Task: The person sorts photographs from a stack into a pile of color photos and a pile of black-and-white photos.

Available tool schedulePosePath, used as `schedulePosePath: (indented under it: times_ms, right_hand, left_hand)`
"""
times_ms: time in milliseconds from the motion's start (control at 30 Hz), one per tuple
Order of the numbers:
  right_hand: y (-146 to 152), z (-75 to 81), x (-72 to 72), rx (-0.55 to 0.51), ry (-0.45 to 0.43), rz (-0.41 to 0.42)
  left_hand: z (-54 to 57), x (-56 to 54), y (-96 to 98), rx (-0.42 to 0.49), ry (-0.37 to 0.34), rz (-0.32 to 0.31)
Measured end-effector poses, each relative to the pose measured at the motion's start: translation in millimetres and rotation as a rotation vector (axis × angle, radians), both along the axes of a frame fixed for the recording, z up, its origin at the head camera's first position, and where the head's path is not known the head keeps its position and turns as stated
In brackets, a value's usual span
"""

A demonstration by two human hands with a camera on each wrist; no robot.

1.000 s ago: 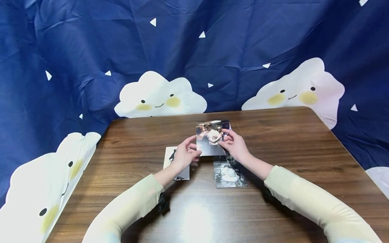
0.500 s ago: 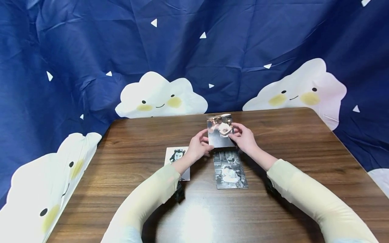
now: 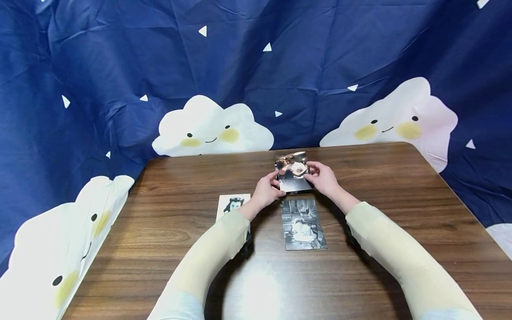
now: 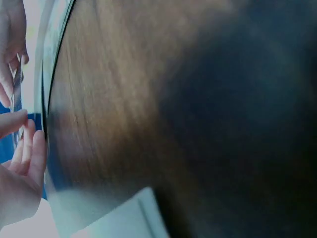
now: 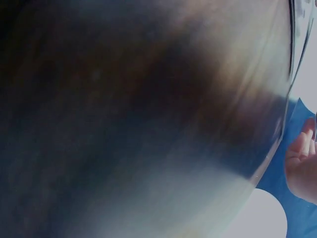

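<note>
In the head view, a colour photo print (image 3: 295,178) of people, one in a white top, is held over the far middle of the table. My left hand (image 3: 267,191) pinches its lower left corner, thumb at the bottom edge. On the opposite side, my right hand (image 3: 324,180) grips the right edge between thumb and fingers. A thin dark strip shows under the print's lower edge. Nearer me lies a black-and-white photo print (image 3: 304,229). To the left, a pale print with a dark-haired portrait (image 3: 233,204) is partly covered by my left forearm. The left wrist view shows the held print edge-on.
The brown wooden table (image 3: 392,191) carries the prints, with a bright glare patch near its front. Behind it hangs a dark blue curtain (image 3: 296,66) with white clouds and triangles. Black wrist gear (image 3: 247,244) sits beneath my left sleeve.
Both hands have carried the colour print to the right and a little away from me, then lower to the table. The black-and-white print is now uncovered; my left forearm covers more of the portrait.
</note>
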State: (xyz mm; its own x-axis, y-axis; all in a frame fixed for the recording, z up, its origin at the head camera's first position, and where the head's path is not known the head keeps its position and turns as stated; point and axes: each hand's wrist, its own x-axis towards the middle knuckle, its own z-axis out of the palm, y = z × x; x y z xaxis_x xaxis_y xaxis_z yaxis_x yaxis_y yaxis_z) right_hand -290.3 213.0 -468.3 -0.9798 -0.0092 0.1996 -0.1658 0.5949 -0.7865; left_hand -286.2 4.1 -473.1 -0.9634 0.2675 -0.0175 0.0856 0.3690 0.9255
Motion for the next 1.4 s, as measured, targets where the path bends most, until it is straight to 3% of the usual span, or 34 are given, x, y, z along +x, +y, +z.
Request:
schedulePosePath:
  times_ms: [133,233,600,1067,1400]
  right_hand:
    - [-1.8,-4.6,-1.8,0.069,-0.057,0.017]
    - [-2.6,-7.0,-2.1,0.122,-0.081,0.028]
    - [-3.9,-8.6,-9.3,0.224,-0.086,0.077]
    - [-5.1,-7.9,-9.0,0.291,-0.07,0.068]
    - [-7.7,-4.7,-8.1,0.293,-0.106,0.042]
  left_hand:
    - [-1.6,-3.1,-2.7,-0.125,0.031,-0.004]
    - [-1.3,-3.5,-5.7,-0.168,0.034,-0.013]
    - [-2.1,-3.8,-9.9,-0.149,-0.021,-0.003]
    - [-3.8,-3.4,-5.5,-0.324,0.068,0.016]
    - [-2.6,-0.9,-2.9,-0.346,0.086,0.029]
